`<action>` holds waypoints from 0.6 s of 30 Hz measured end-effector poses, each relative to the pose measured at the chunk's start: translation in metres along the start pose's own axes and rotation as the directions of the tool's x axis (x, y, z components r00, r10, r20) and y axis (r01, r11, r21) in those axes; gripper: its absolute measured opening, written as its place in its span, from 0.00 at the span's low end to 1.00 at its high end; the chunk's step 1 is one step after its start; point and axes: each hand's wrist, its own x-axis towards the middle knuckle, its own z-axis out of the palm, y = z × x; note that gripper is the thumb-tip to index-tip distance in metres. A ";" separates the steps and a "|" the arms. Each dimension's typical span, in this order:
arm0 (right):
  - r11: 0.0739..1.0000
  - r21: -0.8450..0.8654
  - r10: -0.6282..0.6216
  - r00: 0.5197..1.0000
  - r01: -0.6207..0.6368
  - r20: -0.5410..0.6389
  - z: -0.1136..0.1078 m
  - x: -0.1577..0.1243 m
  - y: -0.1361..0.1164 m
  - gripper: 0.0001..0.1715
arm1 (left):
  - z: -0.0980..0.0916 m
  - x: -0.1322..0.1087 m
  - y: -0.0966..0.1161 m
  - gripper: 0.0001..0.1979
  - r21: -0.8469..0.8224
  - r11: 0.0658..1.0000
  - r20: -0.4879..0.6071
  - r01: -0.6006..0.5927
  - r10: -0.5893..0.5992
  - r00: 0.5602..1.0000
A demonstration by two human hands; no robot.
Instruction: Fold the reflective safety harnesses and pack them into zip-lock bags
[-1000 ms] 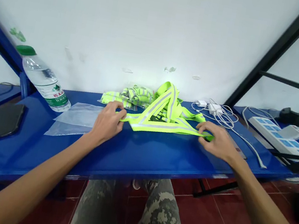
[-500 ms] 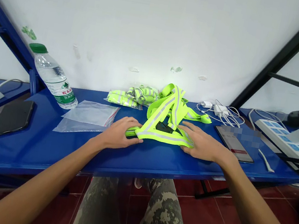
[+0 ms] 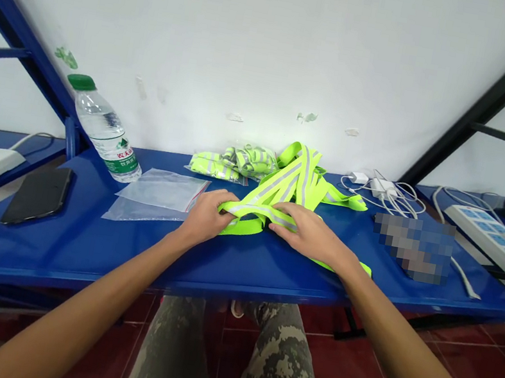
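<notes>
A neon yellow reflective vest [image 3: 282, 184] made of straps with silver stripes lies loosely on the blue table [image 3: 238, 271]. My left hand [image 3: 207, 215] is closed around the left end of its front strap. My right hand [image 3: 308, 231] pinches the same strap a little further right, thumb below and fingers on top. One strap end sticks out under my right forearm. Behind the vest lie folded reflective straps in clear bags [image 3: 242, 162]. Left of my left hand are flat clear zip bags [image 3: 159, 192].
A water bottle [image 3: 108, 137] with a green cap stands at the left, near a black phone [image 3: 37, 195]. White chargers and cables [image 3: 386, 192] lie at the back right, with a blurred-out phone [image 3: 411, 246] in front. Power strips [image 3: 500, 239] sit at both sides.
My right hand has moved left, closer to my left hand, and now grips the front strap. A strap end now shows under my right forearm. The view has shifted slightly.
</notes>
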 end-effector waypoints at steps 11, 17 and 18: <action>0.991 0.014 0.128 0.919 -0.132 -0.373 -0.025 0.012 0.032 0.10 | -0.018 0.003 -0.002 0.27 -0.408 0.878 0.317 0.250 -0.121 0.941; 0.953 -0.237 0.058 0.881 -0.189 -0.469 -0.020 0.005 0.030 0.13 | -0.008 0.004 -0.001 0.27 -0.368 0.894 0.043 0.255 -0.258 0.965; 0.936 -0.295 0.037 0.885 -0.194 -0.464 -0.017 0.004 0.029 0.13 | -0.005 0.005 -0.002 0.28 -0.382 0.890 -0.004 0.248 -0.270 0.963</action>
